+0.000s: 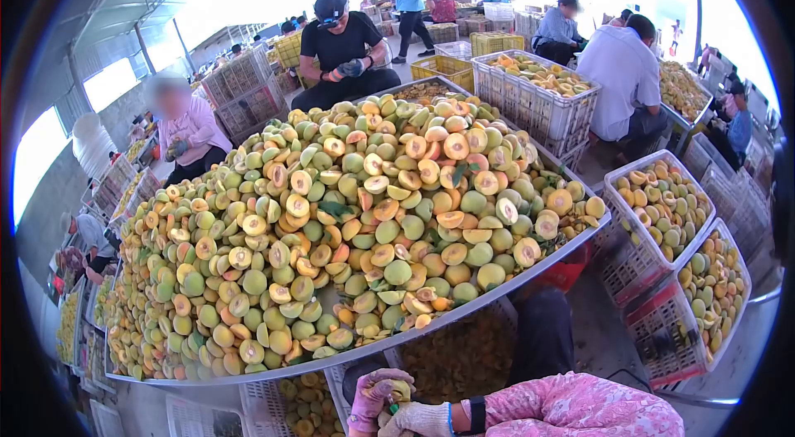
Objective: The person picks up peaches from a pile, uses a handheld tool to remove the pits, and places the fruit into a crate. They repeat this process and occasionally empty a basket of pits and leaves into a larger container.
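A large heap of green and orange halved fruit fills a metal-edged table. Below its near edge, my left hand, in a pink glove, is closed around a small yellowish-green fruit. My right hand, in a whitish knitted glove, is closed right beside it, touching or nearly touching the fruit. A small dark green thing shows between the hands; what it is cannot be made out. The pink patterned sleeve reaches in from the lower right.
Under the table edge stand crates of fruit pieces. Two full crates stand at right, another white crate behind the heap. A person in black and one in pink sit across the table; others work farther back.
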### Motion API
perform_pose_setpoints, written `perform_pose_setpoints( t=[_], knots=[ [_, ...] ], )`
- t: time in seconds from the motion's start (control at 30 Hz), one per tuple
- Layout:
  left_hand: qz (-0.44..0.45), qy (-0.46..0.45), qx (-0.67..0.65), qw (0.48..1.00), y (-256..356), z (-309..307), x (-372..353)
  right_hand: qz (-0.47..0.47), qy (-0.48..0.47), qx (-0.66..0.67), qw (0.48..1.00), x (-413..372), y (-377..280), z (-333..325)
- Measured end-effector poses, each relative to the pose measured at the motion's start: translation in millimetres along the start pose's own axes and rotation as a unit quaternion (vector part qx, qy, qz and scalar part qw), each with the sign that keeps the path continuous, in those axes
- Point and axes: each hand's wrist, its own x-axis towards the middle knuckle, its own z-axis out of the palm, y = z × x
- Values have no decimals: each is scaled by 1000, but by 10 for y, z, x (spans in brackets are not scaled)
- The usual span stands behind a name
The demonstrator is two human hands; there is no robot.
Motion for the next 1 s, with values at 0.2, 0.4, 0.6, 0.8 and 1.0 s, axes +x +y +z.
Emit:
perform_pose_setpoints(
  t=[0.2,0.4,0.6,0.8,1.0],
  knots=[
    [69,32,-153,985,-37,105,-32,-29,-167,255,952,546,342,-216],
    [46,123,-103,986,117,443,91,-142,-57,-127,980,59,71,-332],
    [220,293,-83,927,134,110,-242,-53,81,-548,831,-443,-94,-987],
    [215,419,-274,838,-66,-759,-671,-198,244,-685,658,-308,-857,-952],
    [269,375,-372,805,68,-747,-731,-151,53,-682,714,355,-1250,-253]
  ],
)
